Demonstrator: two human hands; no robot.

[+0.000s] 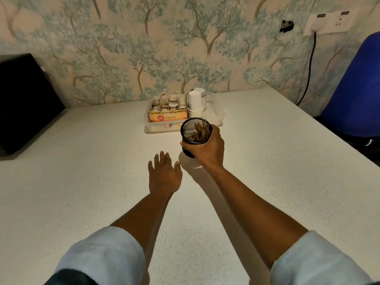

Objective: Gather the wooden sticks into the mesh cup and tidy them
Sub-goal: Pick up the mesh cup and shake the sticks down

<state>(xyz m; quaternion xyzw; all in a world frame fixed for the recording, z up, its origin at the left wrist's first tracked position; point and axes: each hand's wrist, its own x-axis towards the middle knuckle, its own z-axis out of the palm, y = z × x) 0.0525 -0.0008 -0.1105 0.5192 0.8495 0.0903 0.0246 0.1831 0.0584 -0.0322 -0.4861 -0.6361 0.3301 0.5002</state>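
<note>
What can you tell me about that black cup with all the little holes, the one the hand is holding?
The mesh cup is round and black, made of what looks like fine metal mesh with a solid rim. The right hand wraps its side in a firm grip and holds it tilted toward the camera, so its open mouth shows. Inside stand brown wooden sticks, bunched together. It looks lifted just above the pale table, in front of a clear tray. Its base is hidden by the hand.
</note>
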